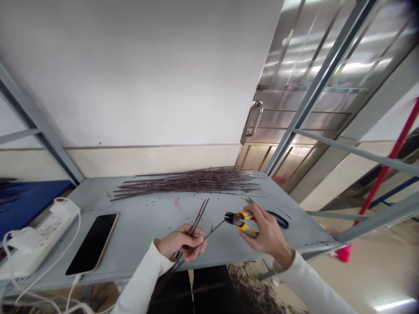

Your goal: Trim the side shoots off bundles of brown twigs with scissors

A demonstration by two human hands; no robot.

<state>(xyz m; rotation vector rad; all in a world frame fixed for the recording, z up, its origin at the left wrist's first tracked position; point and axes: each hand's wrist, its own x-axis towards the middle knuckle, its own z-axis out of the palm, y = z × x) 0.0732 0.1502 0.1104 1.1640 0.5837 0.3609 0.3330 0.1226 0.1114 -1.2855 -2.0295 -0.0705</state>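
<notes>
1. Left hand wrapped around a small bunch of thin dark twigs, tips up, lower ends trailing past the table edge.
2. Right hand closed on yellow-handled diagonal cutters, black jaws at one twig angled out from the bunch.
3. Long loose pile of twigs across a grey metal table, small bits scattered nearby.
4. Just beyond the right hand, a black loop, probably a scissor handle.
5. At the table's left end, a black smartphone beside a white power strip.
6. Behind the table, a stainless steel door with a handle.

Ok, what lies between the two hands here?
In the head view, a thin twig runs from the left hand into the jaws of the cutters held in the right hand.
</notes>
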